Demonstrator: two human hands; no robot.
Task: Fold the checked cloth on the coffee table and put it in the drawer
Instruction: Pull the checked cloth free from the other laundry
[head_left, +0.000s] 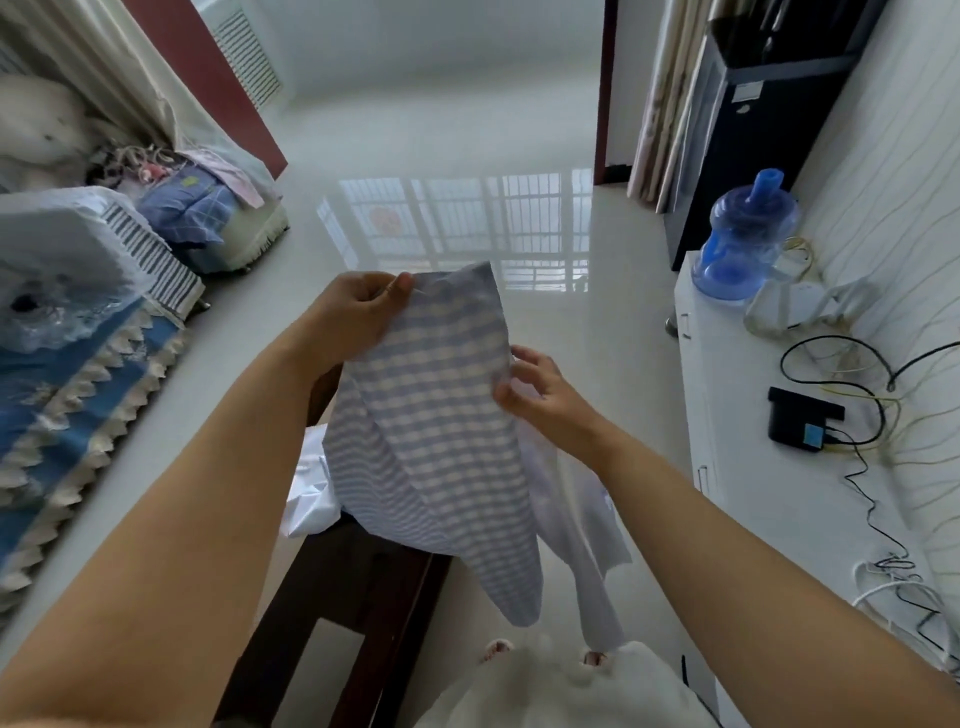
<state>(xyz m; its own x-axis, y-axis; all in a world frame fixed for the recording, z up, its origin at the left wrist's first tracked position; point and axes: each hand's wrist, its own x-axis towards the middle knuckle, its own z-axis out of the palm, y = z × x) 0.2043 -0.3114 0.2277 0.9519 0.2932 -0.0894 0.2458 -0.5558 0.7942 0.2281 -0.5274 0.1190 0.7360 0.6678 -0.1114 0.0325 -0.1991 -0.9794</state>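
The checked cloth (441, 431), pale blue and white, hangs in the air in front of me above the dark wooden coffee table (358, 587). My left hand (353, 317) pinches its top corner between thumb and fingers. My right hand (540, 389) holds the cloth's right edge lower down, thumb in front and fingers curled behind it. The cloth droops in a long fold down to a point near my feet. No drawer shows as open; the white cabinet (753, 467) on the right has small handles on its front.
A white garment (566, 499) lies on the coffee table under the cloth. A sofa with blue covers (78, 374) runs along the left. On the white cabinet stand a blue water bottle (743, 239), a black box (800, 421) and several cables. Glossy floor lies ahead.
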